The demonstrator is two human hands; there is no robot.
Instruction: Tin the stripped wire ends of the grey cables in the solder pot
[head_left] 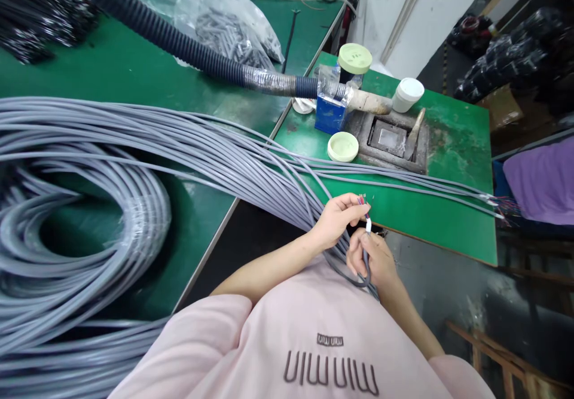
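Note:
Between my two hands is the end of a grey cable [366, 265], with a white section [368, 225] below its bared ends. My left hand [341, 218] pinches the fan of thin coloured wires [362, 200], red and dark ones among them. Just below it, my right hand [371, 256] is closed around the grey jacket, and the cable loops down beneath that hand. A thick bundle of grey cables [251, 171] runs from the left and passes under my left forearm. Several cable ends with stripped wires [506, 204] lie at the right table edge.
A solder pot [394, 139] with a scraper [415, 133] on it sits on the green table [466, 148]. Around it are a ribbed hose [188, 46], a blue box [330, 112], a pale lid [343, 146] and a white tub [408, 94]. Coiled cables [143, 225] lie left.

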